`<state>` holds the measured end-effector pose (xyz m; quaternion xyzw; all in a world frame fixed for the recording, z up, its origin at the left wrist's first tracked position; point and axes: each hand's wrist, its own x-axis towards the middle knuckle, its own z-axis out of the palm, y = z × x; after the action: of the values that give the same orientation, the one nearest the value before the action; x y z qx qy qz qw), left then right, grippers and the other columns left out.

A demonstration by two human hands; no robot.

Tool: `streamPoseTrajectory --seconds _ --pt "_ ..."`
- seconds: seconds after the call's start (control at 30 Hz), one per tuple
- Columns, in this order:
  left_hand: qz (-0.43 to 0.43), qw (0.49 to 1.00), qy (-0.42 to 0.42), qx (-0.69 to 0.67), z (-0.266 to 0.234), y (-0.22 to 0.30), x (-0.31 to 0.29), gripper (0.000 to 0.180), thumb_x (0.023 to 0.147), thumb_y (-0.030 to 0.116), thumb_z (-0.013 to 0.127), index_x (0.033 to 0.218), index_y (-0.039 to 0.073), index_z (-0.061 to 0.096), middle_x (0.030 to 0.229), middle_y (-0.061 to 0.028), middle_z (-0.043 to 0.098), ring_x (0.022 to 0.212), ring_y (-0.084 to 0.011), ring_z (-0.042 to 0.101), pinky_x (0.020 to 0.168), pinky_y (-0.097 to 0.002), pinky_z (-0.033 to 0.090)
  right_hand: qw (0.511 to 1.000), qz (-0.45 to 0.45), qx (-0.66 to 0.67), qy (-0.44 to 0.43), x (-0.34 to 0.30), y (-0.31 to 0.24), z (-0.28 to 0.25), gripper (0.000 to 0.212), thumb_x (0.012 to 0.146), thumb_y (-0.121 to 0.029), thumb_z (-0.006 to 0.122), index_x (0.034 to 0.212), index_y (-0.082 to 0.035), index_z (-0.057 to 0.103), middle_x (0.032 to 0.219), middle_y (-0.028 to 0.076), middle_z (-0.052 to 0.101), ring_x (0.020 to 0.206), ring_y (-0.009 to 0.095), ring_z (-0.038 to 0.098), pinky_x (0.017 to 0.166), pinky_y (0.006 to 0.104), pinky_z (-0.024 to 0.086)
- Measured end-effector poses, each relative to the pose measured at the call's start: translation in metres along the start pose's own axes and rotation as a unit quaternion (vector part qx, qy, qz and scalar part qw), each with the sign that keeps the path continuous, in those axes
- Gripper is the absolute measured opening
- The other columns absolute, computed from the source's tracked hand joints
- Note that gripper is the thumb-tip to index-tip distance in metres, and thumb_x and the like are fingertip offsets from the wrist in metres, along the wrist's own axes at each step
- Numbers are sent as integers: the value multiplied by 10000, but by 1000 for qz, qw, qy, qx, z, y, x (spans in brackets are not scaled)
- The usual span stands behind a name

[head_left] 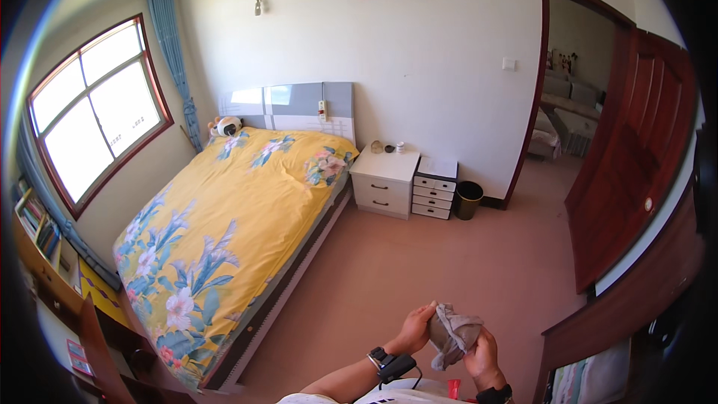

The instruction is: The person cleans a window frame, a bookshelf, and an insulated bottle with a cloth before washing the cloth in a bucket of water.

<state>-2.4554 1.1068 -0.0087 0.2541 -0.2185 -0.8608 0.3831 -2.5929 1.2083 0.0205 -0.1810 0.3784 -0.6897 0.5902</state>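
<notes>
A crumpled grey-brown cloth (452, 335) is held up in front of me, above the reddish floor. My left hand (416, 329) pinches its left upper edge, fingers closed. On the other side my right hand (484, 357) grips the right edge, thumb toward the top. The cloth hangs in folds between both hands, and its lower corner droops. Dark bands circle both my wrists, and a black device with a cable sits on the left forearm. Below the cloth, a small red object (454, 389) shows at the lower edge; its kind is unclear.
A bed with a yellow floral cover (247, 202) stands at the left. Along the far wall are a white nightstand (383, 179), a small drawer unit (434, 196) and a black bin (468, 200). An opened red-brown door (632, 164) stands at the right, above a dark wooden cabinet (621, 310).
</notes>
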Motion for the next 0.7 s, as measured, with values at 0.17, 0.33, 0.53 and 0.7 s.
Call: streamPoseTrajectory --seconds 0.17,0.33,0.53,0.7 --pt "-12 999 3 44 52 -25 56 345 980 336 465 959 16 593 908 -82 645 837 -189 619 796 -328 500 987 -76 -135 -42 35 -45 -59 248 941 -165 431 1047 -4 587 1044 77 615 988 179 580 891 328 448" --pt "-38 996 24 76 73 -37 101 406 967 399 473 938 14 598 892 -86 651 825 -190 621 776 -330 506 1000 3 -3 14 64 -66 -90 255 946 -181 436 1057 -3 581 1048 85 619 998 197 583 901 341 447" --pt "-90 994 19 61 119 -40 168 452 931 462 519 914 19 610 844 -83 649 770 -188 619 756 -330 504 997 -9 49 66 114 -94 -138 260 946 -166 417 1071 0 573 1071 100 612 1017 222 580 907 359 450" --pt "-97 963 -72 239 129 -38 248 328 903 365 609 885 38 606 804 -28 622 714 -109 568 654 -264 458 995 -30 11 91 171 -127 -168 261 946 -159 404 1079 6 558 1092 111 600 1020 222 576 901 365 453"
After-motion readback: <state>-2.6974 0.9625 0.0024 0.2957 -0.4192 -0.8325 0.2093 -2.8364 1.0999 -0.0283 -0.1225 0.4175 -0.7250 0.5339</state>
